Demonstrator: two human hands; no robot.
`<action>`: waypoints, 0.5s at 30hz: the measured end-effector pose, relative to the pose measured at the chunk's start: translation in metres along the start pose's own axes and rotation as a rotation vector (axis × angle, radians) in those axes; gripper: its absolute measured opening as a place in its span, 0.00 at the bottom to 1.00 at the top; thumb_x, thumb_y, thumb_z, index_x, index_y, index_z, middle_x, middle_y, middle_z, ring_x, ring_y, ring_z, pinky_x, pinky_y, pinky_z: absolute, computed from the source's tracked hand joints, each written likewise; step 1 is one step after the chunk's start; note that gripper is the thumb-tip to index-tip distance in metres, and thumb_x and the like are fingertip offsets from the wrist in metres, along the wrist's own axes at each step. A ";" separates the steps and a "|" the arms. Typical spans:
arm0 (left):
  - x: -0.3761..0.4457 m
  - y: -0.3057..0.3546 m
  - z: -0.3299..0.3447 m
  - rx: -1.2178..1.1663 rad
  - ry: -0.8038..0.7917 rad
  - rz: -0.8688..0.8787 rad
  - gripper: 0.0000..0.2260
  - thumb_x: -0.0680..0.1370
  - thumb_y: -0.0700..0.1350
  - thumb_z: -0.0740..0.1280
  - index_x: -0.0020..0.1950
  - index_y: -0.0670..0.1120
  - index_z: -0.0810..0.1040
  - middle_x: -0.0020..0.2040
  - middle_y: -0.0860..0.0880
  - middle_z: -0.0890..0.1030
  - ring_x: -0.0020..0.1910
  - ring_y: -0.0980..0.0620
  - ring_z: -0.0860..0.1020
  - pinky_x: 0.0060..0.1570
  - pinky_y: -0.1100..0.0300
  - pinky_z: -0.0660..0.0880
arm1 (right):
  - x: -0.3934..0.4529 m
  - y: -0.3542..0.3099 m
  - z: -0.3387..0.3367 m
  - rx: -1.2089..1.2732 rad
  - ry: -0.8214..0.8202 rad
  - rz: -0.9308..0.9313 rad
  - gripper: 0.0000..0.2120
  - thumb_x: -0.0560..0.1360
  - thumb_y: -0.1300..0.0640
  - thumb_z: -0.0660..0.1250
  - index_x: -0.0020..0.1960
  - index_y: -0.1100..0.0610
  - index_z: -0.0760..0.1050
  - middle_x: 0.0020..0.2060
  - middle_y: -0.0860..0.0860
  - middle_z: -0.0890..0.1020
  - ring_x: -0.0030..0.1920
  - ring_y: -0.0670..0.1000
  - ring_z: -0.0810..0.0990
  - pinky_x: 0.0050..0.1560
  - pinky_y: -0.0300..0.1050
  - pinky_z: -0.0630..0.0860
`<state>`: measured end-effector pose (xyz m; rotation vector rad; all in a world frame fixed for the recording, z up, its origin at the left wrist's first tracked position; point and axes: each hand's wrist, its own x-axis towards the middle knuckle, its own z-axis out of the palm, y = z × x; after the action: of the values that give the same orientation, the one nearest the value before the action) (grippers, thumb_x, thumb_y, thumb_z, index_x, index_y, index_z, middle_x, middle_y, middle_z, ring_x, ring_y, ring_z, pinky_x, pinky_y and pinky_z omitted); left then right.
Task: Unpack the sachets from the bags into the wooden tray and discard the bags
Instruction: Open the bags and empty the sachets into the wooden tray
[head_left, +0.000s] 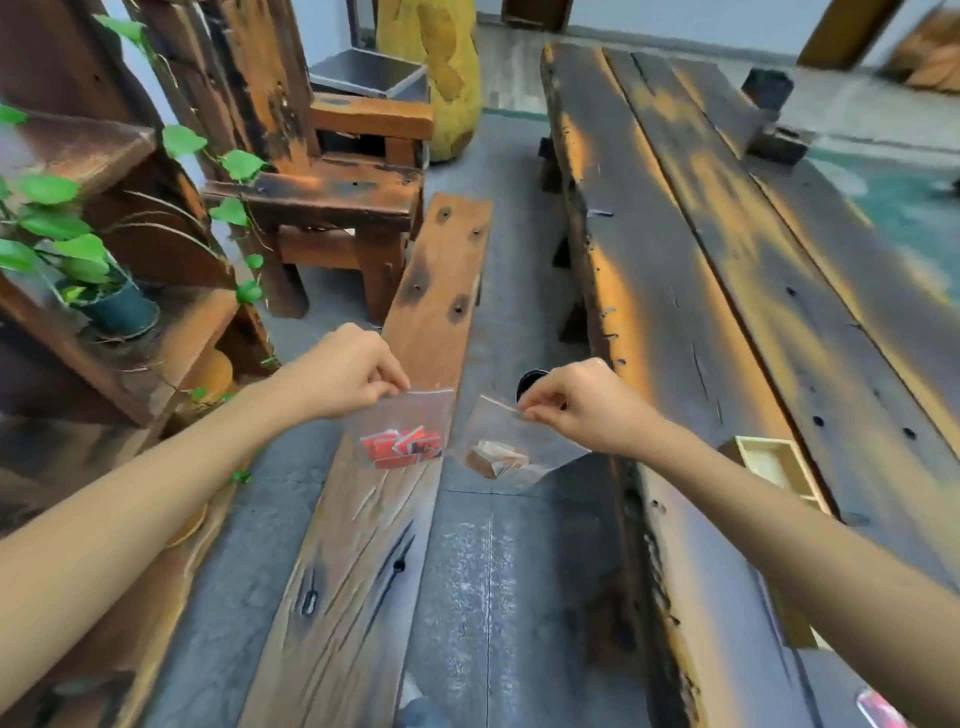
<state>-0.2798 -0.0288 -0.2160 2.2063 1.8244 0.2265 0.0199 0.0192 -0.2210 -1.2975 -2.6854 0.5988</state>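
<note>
Pinching the top edge of a clear bag (402, 431) between left hand (345, 375) fingertips, red sachets (402, 446) hanging below, right hand (574, 405) fingers gripping a second bag (511, 449) of brown sachets (493, 458), wooden tray (774, 465) just beyond the right wrist

Red sachets (401, 446); brown sachets (493, 458); clear bags (415, 415).

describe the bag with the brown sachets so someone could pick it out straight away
Find the long dark wooden table on the right. Just off its near edge, the right hand pinches a clear bag by its top. Its sachets are brown, while the bag in the left hand holds red ones.
</note>
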 end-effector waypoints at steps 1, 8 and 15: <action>0.003 0.011 0.007 -0.002 -0.002 0.024 0.06 0.75 0.41 0.74 0.49 0.51 0.89 0.42 0.52 0.88 0.37 0.61 0.79 0.42 0.67 0.71 | -0.016 0.009 0.002 0.000 0.008 0.029 0.04 0.75 0.54 0.74 0.49 0.49 0.87 0.42 0.47 0.88 0.44 0.46 0.86 0.50 0.46 0.81; 0.017 0.083 0.059 -0.097 -0.035 0.189 0.07 0.72 0.40 0.76 0.43 0.52 0.89 0.40 0.52 0.88 0.36 0.58 0.81 0.43 0.62 0.75 | -0.130 0.055 0.017 0.049 0.122 0.212 0.04 0.75 0.55 0.73 0.48 0.50 0.87 0.41 0.46 0.88 0.41 0.46 0.85 0.50 0.45 0.81; 0.026 0.155 0.108 -0.141 -0.137 0.376 0.09 0.71 0.38 0.76 0.41 0.52 0.88 0.37 0.55 0.87 0.34 0.69 0.79 0.47 0.57 0.80 | -0.243 0.075 0.048 0.141 0.284 0.417 0.04 0.76 0.58 0.74 0.48 0.54 0.88 0.43 0.48 0.88 0.38 0.40 0.80 0.45 0.29 0.74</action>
<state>-0.0979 -0.0412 -0.2726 2.3811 1.2730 0.2600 0.2159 -0.1403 -0.2745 -1.7628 -2.1224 0.5764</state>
